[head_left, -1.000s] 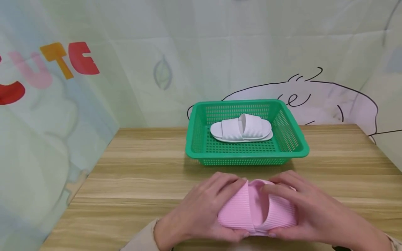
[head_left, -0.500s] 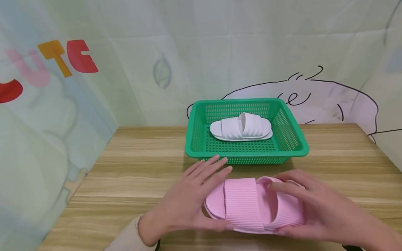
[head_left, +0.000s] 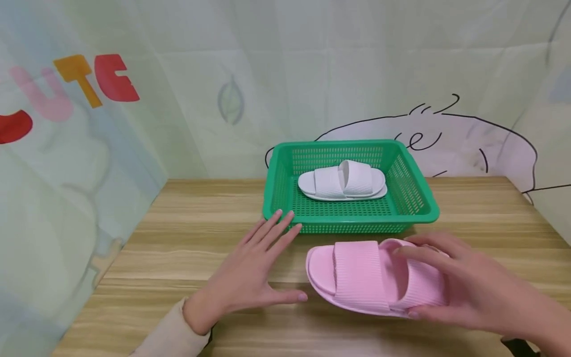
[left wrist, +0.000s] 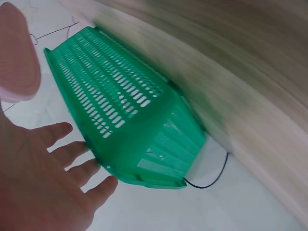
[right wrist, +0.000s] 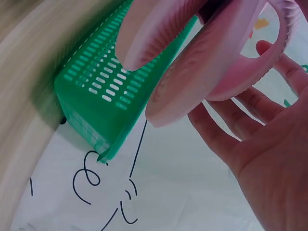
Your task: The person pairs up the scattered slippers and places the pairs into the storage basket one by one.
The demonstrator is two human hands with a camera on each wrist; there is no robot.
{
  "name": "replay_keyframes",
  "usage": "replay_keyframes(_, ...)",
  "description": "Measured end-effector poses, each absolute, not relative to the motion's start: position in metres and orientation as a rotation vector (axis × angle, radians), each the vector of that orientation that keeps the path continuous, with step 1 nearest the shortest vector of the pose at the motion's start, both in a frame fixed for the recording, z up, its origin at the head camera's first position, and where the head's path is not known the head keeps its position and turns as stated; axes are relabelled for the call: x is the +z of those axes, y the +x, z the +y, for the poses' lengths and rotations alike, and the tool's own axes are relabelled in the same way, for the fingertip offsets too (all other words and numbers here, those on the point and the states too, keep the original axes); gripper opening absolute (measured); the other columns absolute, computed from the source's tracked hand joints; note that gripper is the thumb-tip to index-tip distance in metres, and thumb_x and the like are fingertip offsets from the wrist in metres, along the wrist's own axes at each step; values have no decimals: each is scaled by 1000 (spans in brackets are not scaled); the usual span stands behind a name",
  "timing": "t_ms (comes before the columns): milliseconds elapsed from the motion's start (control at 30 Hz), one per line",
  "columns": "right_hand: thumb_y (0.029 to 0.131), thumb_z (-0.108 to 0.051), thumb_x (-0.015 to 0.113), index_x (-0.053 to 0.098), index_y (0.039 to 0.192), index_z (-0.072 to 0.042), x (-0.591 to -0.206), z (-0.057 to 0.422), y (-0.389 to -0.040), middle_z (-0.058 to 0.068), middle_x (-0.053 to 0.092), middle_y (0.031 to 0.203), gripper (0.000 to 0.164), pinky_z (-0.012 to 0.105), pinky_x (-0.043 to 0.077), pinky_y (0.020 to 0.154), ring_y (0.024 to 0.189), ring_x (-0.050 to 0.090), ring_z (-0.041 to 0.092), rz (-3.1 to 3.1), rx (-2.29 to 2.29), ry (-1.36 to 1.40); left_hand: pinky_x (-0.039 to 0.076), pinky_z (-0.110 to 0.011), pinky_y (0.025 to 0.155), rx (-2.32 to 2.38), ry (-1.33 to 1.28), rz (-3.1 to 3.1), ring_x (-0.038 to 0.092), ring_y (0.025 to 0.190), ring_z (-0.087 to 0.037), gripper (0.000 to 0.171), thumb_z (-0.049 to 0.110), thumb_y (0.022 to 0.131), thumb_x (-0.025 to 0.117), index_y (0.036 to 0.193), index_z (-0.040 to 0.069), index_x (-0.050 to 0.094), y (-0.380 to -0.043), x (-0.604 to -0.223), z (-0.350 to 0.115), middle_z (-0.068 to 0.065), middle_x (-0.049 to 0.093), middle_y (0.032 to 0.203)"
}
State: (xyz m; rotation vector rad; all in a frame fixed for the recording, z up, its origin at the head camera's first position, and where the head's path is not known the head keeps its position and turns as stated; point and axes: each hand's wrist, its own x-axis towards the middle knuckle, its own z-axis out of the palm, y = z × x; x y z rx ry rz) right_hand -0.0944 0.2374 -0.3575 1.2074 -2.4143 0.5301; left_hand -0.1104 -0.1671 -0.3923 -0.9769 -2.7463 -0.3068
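Observation:
My right hand (head_left: 468, 282) grips a pair of pink ribbed slide slippers (head_left: 359, 272) by the right end, thumb on the near side and fingers over the far side. The pair hangs over the table, tucked one into the other; two soles (right wrist: 185, 82) show in the right wrist view. To the left of the slippers, apart from them, my left hand (head_left: 241, 277) has its fingers spread and holds nothing. Its fingertips overlap the near left corner of the green basket (head_left: 348, 219) in the head view; whether they touch it I cannot tell.
A pair of white slippers (head_left: 327, 182) lies inside the green basket, toward its far side. Under everything is a wood-grain table (head_left: 200, 238). Behind and to the left hangs a printed cloth (head_left: 285, 89) with letters and line drawings.
My left hand has let go of the pink slippers and moved left, its fingers spreading. My right hand has shifted the pair a little right and up.

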Motion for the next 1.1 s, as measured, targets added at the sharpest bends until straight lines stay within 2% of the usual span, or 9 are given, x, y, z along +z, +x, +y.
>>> replay_keyframes(167, 76, -68, 86, 67, 140, -25, -350, 243, -100, -2, 61, 137, 79, 5, 40, 102, 122, 54, 7, -2424, 556, 1181, 19, -52, 131, -262, -955, -2748, 6, 166, -24, 114, 87, 84, 60, 169, 18, 29, -114, -395, -175, 5, 10, 178)
replay_keyframes(267, 73, -63, 90, 67, 142, -23, -345, 246, -106, -4, 61, 137, 83, 6, 43, 99, 123, 54, 6, -2420, 572, 1170, 21, -53, 131, -247, -960, -2741, 7, 166, -25, 115, 87, 85, 59, 170, 17, 26, -115, -396, -176, 5, 10, 178)
replay_keyframes(400, 60, -46, 103, 67, 143, -23, -336, 248, -117, -4, 61, 139, 94, 5, 43, 97, 126, 50, 2, -2430, 601, 1110, 20, -51, 131, -218, -965, -2724, 7, 166, -24, 117, 87, 85, 58, 171, 16, 20, -116, -398, -177, 4, 11, 178)
replay_keyframes(533, 51, -26, 107, 66, 144, -21, -327, 248, -130, -3, 60, 141, 102, 3, 37, 101, 130, 47, 2, -2437, 640, 1088, 21, -50, 131, -214, -972, -2711, 8, 165, -25, 117, 86, 86, 59, 171, 14, 20, -116, -399, -177, 3, 11, 179)
replay_keyframes(767, 55, -13, 104, 64, 147, -18, -318, 242, -161, 3, 61, 142, 101, 3, 33, 103, 129, 49, 4, -2424, 678, 1087, 18, -48, 132, -235, -978, -2723, 8, 165, -27, 117, 85, 87, 60, 171, 15, 19, -118, -400, -178, 2, 10, 179)
replay_keyframes(967, 60, -7, 103, 63, 149, -16, -312, 238, -181, 6, 59, 143, 98, 3, 38, 96, 129, 45, 3, -2444, 716, 1051, 21, -48, 132, -260, -1006, -2698, 16, 164, -30, 113, 81, 88, 63, 169, 12, 25, -121, -398, -174, 1, 15, 178)
replay_keyframes(1100, 64, -9, 102, 62, 150, -18, -309, 235, -194, 6, 58, 145, 95, 1, 37, 94, 129, 47, 12, -2472, 708, 1038, 22, -48, 131, -267, -1002, -2721, 20, 163, -33, 112, 79, 88, 64, 169, 12, 26, -120, -397, -175, 1, 17, 178)
